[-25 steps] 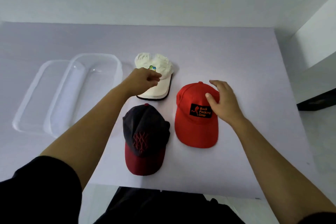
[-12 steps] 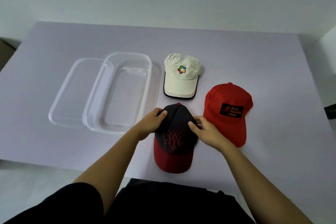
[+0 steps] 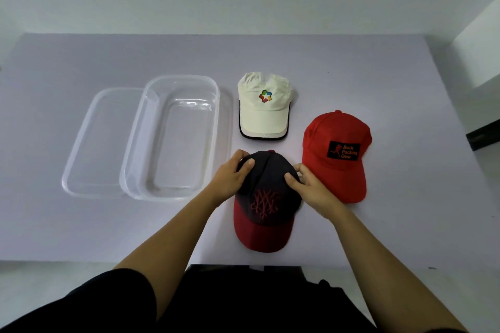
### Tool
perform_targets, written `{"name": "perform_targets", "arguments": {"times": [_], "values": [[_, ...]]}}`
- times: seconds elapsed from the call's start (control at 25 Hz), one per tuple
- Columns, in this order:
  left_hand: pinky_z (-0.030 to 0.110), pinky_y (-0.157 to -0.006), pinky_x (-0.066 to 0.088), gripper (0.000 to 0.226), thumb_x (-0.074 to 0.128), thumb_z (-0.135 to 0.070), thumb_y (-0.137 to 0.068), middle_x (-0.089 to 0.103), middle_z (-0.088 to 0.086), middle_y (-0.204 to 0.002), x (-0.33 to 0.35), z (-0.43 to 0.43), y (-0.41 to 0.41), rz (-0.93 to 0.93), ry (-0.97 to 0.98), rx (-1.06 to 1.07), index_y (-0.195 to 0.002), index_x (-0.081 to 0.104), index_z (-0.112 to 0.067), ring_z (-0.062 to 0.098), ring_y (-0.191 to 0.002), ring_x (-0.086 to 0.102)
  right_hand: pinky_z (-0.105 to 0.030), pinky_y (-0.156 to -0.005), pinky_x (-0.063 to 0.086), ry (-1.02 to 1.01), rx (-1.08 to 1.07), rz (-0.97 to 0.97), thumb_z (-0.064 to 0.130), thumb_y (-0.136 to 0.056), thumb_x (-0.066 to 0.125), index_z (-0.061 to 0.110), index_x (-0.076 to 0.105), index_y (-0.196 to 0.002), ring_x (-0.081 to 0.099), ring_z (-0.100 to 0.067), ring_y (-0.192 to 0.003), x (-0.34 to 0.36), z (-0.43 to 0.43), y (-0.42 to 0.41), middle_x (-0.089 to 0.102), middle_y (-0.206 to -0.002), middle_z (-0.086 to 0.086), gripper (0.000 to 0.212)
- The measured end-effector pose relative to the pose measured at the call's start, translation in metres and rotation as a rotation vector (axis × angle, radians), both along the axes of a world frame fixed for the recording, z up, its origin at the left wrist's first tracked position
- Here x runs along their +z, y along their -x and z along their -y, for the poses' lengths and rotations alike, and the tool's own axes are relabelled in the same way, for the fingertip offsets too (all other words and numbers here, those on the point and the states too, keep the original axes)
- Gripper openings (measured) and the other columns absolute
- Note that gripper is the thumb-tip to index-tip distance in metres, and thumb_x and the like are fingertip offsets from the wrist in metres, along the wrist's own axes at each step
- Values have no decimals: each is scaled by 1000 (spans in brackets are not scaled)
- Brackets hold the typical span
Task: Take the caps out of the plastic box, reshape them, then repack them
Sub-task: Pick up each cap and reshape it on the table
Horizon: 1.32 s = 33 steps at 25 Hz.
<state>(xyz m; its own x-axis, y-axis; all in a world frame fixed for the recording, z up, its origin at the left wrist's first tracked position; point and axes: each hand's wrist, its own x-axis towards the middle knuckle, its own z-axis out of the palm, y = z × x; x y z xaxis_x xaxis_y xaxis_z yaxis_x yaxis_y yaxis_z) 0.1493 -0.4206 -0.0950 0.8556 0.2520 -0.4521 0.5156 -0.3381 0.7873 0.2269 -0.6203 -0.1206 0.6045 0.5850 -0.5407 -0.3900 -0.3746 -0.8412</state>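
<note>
Both hands shifted slightly up dark cap (image 3: pixel 266 192); left hand (image 3: pixel 232 174) & right hand (image 3: pixel 311 184) pinch its crown sides. Red cap (image 3: pixel 336 154) just right, white cap (image 3: pixel 263 108) beyond, box (image 3: pixel 173 138) left.

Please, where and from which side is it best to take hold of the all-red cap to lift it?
Probably by the crown's two sides, coming from above with both hands. The red cap lies flat on the table, crown rounded upward and brim toward the person, so its soft sides are free. Its left edge is close to the right hand on the dark cap.
</note>
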Motion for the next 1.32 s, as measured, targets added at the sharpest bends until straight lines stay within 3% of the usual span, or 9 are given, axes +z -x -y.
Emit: {"name": "perform_targets", "arguments": {"times": [0.16, 0.28, 0.44, 0.6, 0.84, 0.96, 1.08, 1.16, 1.32], "values": [[25, -59, 33, 35, 26, -37, -101, 39, -2, -70, 6, 13, -1, 9, -23, 118, -84, 40, -10, 12, -64, 37, -33, -98, 45, 66, -49, 32, 43, -95, 43, 11, 62, -111, 60, -18, -109, -5, -3, -1, 66, -113, -1, 41], [25, -55, 29, 36, 25, -32, -102, 32, -1, -64, 5, 28, 0, 87, -99, 171, -72, 30, -13, 12, -59, 32, -38, -80, 46, 274, -292, 191, 47, -97, 30, 4, 62, -82, 61, -25, -83, -5, -19, 8, 63, -82, -6, 56], [28, -56, 30, 36, 24, -28, -102, 35, 1, -63, 0, 24, 3, 151, -249, 122, -73, 33, -9, 13, -58, 34, -33, -61, 31, 302, -583, 221, 46, -96, 32, 11, 36, -58, 38, -19, -58, 0, -23, 7, 38, -56, -4, 52], [25, -56, 32, 36, 24, -29, -102, 38, 3, -66, -1, 18, -2, 141, -280, 92, -77, 37, -7, 15, -60, 36, -37, -61, 30, 418, -503, 356, 46, -97, 32, 18, 26, -49, 34, -17, -51, 4, -19, 0, 33, -49, 1, 56], [31, -62, 33, 37, 25, -32, -102, 40, 3, -68, -5, 17, -1, 91, -189, 137, -78, 37, -7, 17, -64, 37, -42, -79, 35, 516, -274, 479, 47, -97, 27, 23, 30, -49, 46, -23, -65, 9, -14, -7, 39, -52, 6, 54], [32, -65, 34, 38, 25, -34, -102, 44, 6, -71, -4, 14, 0, 69, -153, 182, -79, 38, -7, 18, -66, 41, -34, -67, 34, 349, -184, 376, 50, -95, 33, 23, 36, -54, 41, -12, -58, 10, -6, -2, 39, -55, 7, 50], [31, -63, 33, 38, 25, -37, -101, 43, 5, -71, 1, 18, -1, 67, -94, 208, -80, 38, -8, 17, -65, 40, -27, -75, 41, 223, -96, 322, 47, -96, 32, 14, 60, -82, 50, -7, -74, 13, 2, 2, 54, -76, 6, 46], [31, -61, 32, 38, 27, -40, -101, 39, 2, -69, 5, 19, -3, 72, -20, 266, -77, 35, -11, 15, -63, 37, -30, -75, 41, 195, -115, 358, 47, -96, 32, 8, 57, -85, 49, -9, -75, 18, 1, 3, 53, -77, 2, 47], [31, -65, 35, 38, 31, -43, -99, 39, 2, -73, 23, 11, -9, 147, 74, 305, -78, 38, -13, 14, -68, 38, -35, -63, 33, 123, -78, 448, 51, -92, 31, 17, 36, -67, 36, -15, -66, 42, -1, 2, 35, -66, -2, 42]]}}
